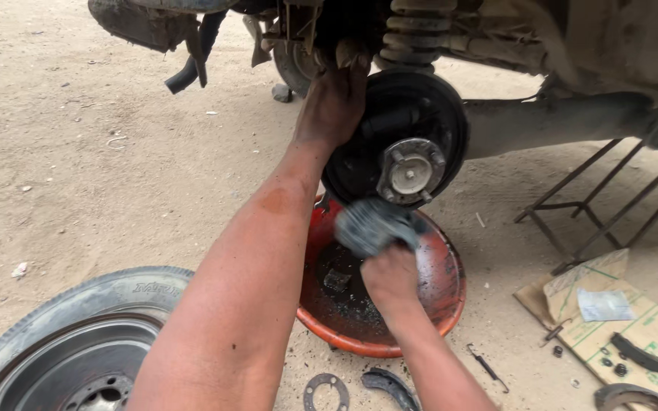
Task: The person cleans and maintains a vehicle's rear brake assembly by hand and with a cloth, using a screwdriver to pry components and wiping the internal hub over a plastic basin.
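Note:
My left hand (pixel 333 99) reaches up and presses on the upper left edge of a black brake backing plate (pixel 436 114) on a raised vehicle. A metal wheel hub (pixel 411 170) with studs sticks out from the plate's lower middle. My right hand (pixel 390 275) grips a grey brush or rag (pixel 373 226), blurred by motion, just below the plate. Under it sits an orange basin (pixel 445 308) with dark dirty liquid inside.
A removed wheel with tyre (pixel 78 342) lies at the lower left on sandy ground. Brake shoes (pixel 653 358), a ring (pixel 326 390), a spring (pixel 486 367) and small parts lie on cardboard (pixel 634 323) and sand at the lower right. A metal stand (pixel 603 199) supports the axle (pixel 550 122).

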